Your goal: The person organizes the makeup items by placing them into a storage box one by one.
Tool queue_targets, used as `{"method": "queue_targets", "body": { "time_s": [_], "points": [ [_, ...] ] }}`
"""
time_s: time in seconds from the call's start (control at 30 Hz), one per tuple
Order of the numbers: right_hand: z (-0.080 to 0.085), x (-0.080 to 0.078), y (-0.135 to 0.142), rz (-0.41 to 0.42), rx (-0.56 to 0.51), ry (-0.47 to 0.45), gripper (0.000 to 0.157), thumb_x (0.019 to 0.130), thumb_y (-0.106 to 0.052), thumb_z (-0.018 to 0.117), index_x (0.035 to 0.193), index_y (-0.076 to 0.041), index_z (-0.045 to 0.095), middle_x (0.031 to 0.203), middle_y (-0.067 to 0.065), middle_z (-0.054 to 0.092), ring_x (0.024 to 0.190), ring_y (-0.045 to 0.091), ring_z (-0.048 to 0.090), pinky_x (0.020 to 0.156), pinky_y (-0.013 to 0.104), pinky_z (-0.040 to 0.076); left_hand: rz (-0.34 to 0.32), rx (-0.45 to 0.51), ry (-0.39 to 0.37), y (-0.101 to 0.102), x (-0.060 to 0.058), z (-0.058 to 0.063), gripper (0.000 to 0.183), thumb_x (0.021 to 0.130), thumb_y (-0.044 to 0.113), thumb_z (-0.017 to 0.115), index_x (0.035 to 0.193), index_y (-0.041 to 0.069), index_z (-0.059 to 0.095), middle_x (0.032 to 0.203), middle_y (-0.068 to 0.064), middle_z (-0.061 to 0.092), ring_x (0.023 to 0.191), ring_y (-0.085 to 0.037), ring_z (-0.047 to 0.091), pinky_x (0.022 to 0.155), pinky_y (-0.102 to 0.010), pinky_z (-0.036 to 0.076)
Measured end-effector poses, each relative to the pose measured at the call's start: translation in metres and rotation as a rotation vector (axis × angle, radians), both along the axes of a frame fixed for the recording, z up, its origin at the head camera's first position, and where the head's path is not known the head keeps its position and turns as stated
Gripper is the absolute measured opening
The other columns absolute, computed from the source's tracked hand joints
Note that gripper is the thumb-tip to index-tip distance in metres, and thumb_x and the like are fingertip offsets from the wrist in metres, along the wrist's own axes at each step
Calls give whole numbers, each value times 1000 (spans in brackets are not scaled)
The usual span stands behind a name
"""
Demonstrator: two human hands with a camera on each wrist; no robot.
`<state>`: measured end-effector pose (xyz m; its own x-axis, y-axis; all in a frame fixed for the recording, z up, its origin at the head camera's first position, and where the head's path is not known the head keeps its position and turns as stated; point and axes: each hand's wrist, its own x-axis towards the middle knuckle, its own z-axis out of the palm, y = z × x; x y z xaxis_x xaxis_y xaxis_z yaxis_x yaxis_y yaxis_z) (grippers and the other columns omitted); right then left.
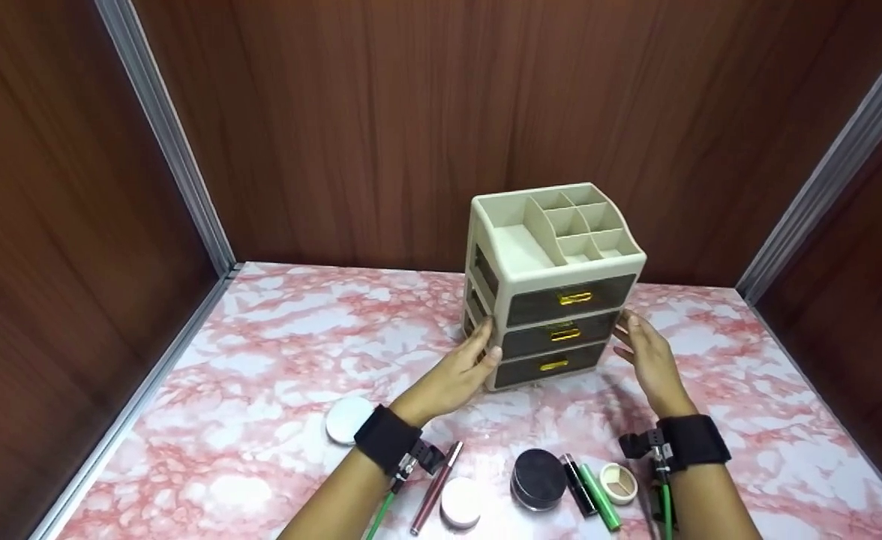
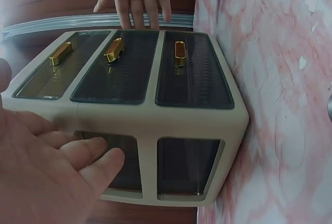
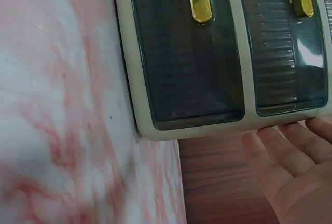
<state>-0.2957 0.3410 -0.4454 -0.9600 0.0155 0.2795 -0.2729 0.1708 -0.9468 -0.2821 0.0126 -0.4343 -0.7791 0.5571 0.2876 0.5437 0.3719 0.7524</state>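
Cream-coloured, the drawer organizer (image 1: 546,322) stands on the marbled table (image 1: 276,352) near the back wall (image 1: 351,135), with a wide stretch of tabletop to its left and a narrower one to its right. You face three drawers (image 1: 527,304), three gold handles (image 1: 576,298), six small compartments and one large; seven cosmetics (image 1: 538,480) lie nearer you. Your left hand (image 1: 456,373) and right hand (image 1: 652,364) flank it, fingers extended, neither gripping; you cannot tell how firmly they touch.
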Motion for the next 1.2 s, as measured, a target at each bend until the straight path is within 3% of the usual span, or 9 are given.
{"method": "queue_targets", "body": {
  "time_s": [0.23, 0.6, 0.8, 1.0, 1.17, 1.2],
  "points": [
    [1, 15, -18, -15, -21, 5, 64, 105, -39, 34, 142, 13, 36, 140, 29, 44, 126, 38, 48, 99, 39, 44, 42, 16, -71, -17, 4, 1, 81, 101, 57, 28, 153, -3, 6, 159, -18, 6, 146, -26, 7, 116, -36, 9],
    [6, 30, -55, -41, 127, 146, 45, 105, -27, 45, 124, 12, 58, 119, 24, 62, 107, 35, 63, 84, 42, 53, 126, 103, -127, -55, 0, 7, 73, 104, 51, 30, 155, 7, 3, 160, -7, 1, 146, -25, 8, 116, -36, 8],
    [6, 38, -73, -69, 239, 99, 45, 104, -32, 46, 113, 6, 68, 107, 18, 69, 92, 27, 70, 81, 33, 54, 171, 108, -138, -73, 1, 8, 71, 104, 48, 32, 155, 10, 2, 160, -5, 4, 145, -22, 11, 116, -35, 10],
    [5, 38, -77, -48, 289, 133, 42, 105, -28, 46, 120, 6, 65, 110, 17, 69, 94, 24, 69, 84, 38, 53, 189, 125, -56, -77, 5, 10, 70, 104, 48, 33, 155, 6, 8, 160, -10, 11, 144, -23, 15, 115, -36, 13],
    [7, 42, -70, -7, 365, 108, 46, 104, -31, 46, 132, 5, 56, 119, 18, 65, 110, 29, 62, 91, 41, 50, 265, 79, -21, -73, 6, 11, 72, 104, 50, 30, 153, 0, 15, 158, -15, 19, 143, -26, 22, 115, -35, 15],
    [10, 44, -68, -28, 401, 107, 46, 104, -31, 48, 132, 4, 56, 120, 18, 64, 104, 31, 65, 89, 42, 51, 279, 68, -24, -73, 6, 10, 72, 104, 50, 31, 153, -1, 17, 157, -17, 21, 141, -27, 27, 115, -35, 18]
  ]
}}
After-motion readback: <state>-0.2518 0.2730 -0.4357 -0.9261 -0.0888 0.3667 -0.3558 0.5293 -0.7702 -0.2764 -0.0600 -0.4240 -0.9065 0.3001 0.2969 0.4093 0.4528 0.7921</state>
